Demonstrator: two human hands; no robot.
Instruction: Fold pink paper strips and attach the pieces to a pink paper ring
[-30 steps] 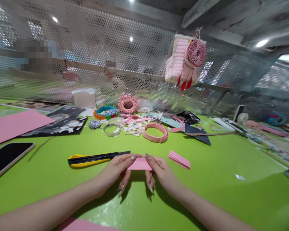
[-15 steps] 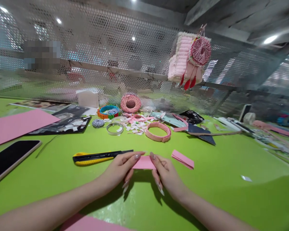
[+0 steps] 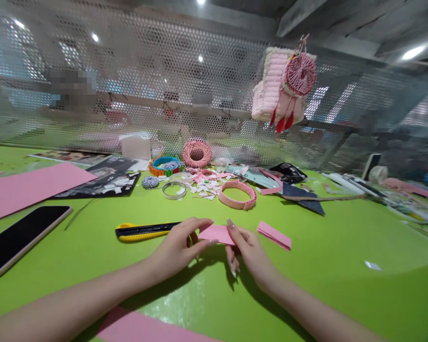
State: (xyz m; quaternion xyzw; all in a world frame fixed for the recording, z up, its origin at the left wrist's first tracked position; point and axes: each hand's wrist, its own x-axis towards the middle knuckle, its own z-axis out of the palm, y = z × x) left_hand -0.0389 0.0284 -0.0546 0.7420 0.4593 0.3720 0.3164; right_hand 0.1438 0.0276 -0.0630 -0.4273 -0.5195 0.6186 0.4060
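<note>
Small flat pink paper rectangle (image 3: 217, 234) — pinched at its right end by right hand (image 3: 251, 254), over middle of bright green worktop (image 3: 324, 237). Left hand (image 3: 176, 249) half-open at rectangle's left end — grip unclear. Yellow-and-black utility knife (image 3: 142, 231) just beside left hand; folded pink paper strip (image 3: 274, 235) just right of right hand.

The camera sits on the person's head and looks forward and down. It is close to the left hand (image 3: 178, 249) and right hand (image 3: 251, 254) on the green table (image 3: 324, 237), and it sees far to the metal mesh wall (image 3: 199, 61) at the back.
</note>
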